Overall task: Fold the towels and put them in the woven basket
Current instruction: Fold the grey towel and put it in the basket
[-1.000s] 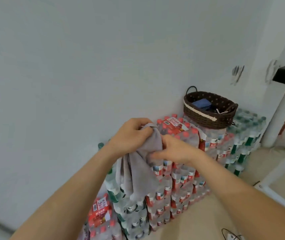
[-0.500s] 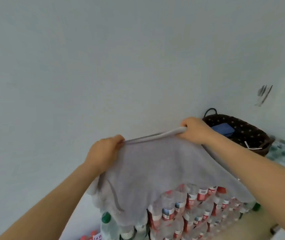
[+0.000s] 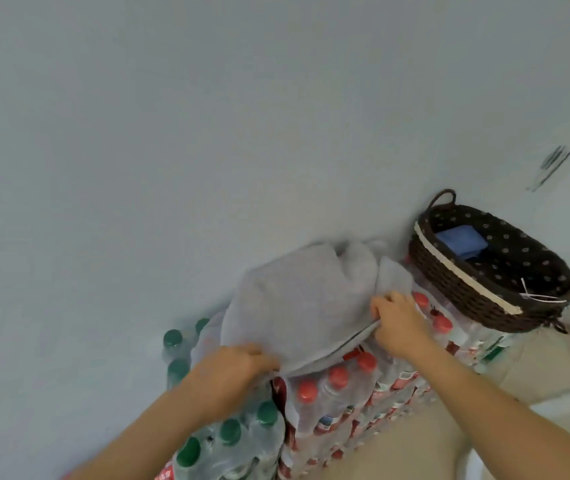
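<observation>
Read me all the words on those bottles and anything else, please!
No text can be read.
Labels on the red-capped bottles: too blurred.
Red label by the green-capped bottles: white print, too blurred.
Dark wall marks: scribbles, not letters.
White tag in the woven basket: no print shows.

A grey towel [image 3: 297,299] lies rumpled atop stacked bottles; right of it sits a dark woven basket [image 3: 477,289] holding a blue folded towel [image 3: 460,241].

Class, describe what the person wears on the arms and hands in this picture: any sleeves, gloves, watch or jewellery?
Nothing worn shows. The left hand and right hand are bare, with no gloves, and no ring is visible. Both forearms are uncovered to the frame's edge: no sleeve, watch or bracelet.
</observation>
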A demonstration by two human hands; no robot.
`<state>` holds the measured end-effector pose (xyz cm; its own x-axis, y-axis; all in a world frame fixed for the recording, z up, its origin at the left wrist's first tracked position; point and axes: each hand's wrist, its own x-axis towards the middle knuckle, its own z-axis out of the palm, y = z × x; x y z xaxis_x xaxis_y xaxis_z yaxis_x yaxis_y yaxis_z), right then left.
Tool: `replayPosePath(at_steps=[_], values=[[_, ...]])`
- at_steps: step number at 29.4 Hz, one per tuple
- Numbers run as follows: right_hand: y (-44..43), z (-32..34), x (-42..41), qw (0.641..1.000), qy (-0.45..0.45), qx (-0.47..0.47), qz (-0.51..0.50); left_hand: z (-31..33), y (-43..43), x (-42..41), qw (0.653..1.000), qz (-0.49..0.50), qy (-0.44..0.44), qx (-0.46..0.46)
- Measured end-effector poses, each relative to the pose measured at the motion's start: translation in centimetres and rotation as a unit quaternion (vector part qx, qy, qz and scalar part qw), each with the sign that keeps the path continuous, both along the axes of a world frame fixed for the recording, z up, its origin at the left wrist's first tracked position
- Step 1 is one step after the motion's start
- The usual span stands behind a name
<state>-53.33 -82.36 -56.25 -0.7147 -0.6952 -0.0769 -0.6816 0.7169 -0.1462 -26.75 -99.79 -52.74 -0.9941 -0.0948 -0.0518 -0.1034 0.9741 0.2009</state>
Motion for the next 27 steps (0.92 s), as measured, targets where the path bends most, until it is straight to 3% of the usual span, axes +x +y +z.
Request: replayPosePath(at_steps=[2, 4, 5, 7, 9, 13, 16, 19, 20, 21, 22, 24, 25, 27], values=[[-0.2, -1.2, -0.1, 0.997, -0.023, 0.078, -0.008, -2.8, 0.0, -0.2, 0.984, 0.0, -0.114, 0.137], [-0.9, -0.8, -0.8, 0.998, -0.045, 0.04, -0.026, -3.7, -0.5, -0.7, 0.962, 0.03, -0.155, 0.222], [-1.4, -0.4, -1.2, 0.998, -0.052, 0.003, -0.037, -4.2, -1.2, -1.2, 0.959, 0.059, -0.131, 0.242], [-2.6, 0.2, -2.3, 0.998, -0.038, -0.042, -0.041, -4.5, -2.3, -2.9, 0.965, 0.129, -0.042, 0.222], [-3.6, 0.1, -3.1, 0.998, -0.037, -0.024, -0.053, -4.5, -2.5, -5.5, 0.967, 0.18, 0.015, 0.182], [-3.1, -1.9, -4.8, 0.992, -0.086, 0.01, -0.094, -5.0, 0.9, -12.1, 0.978, 0.129, 0.032, 0.159], [-1.5, -2.5, -6.8, 0.99, -0.063, -0.086, -0.094, -6.1, 5.4, -16.9, 0.986, 0.119, -0.008, 0.12], [-0.2, -2.7, -8.2, 0.959, -0.143, -0.22, -0.103, -7.1, 7.4, -19.3, 0.986, 0.121, 0.008, 0.111], [0.3, -2.6, -8.4, 0.929, -0.196, -0.283, -0.138, -7.1, 7.5, -19.5, 0.981, 0.126, 0.025, 0.145], [0.9, -2.5, -8.6, 0.875, -0.268, -0.358, -0.185, -6.9, 7.6, -19.4, 0.973, 0.131, 0.037, 0.184], [1.7, -2.3, -8.7, 0.788, -0.36, -0.442, -0.234, -6.6, 7.7, -19.4, 0.967, 0.132, 0.055, 0.211], [3.6, -2.0, -8.8, 0.564, -0.538, -0.549, -0.302, -5.9, 8.7, -19.6, 0.965, 0.107, 0.07, 0.228], [4.5, -2.0, -8.8, 0.49, -0.586, -0.557, -0.327, -5.8, 9.3, -19.6, 0.966, 0.083, 0.063, 0.238], [6.4, -2.3, -8.9, 0.447, -0.61, -0.531, -0.382, -5.6, 10.8, -20.1, 0.971, 0.025, 0.011, 0.237]])
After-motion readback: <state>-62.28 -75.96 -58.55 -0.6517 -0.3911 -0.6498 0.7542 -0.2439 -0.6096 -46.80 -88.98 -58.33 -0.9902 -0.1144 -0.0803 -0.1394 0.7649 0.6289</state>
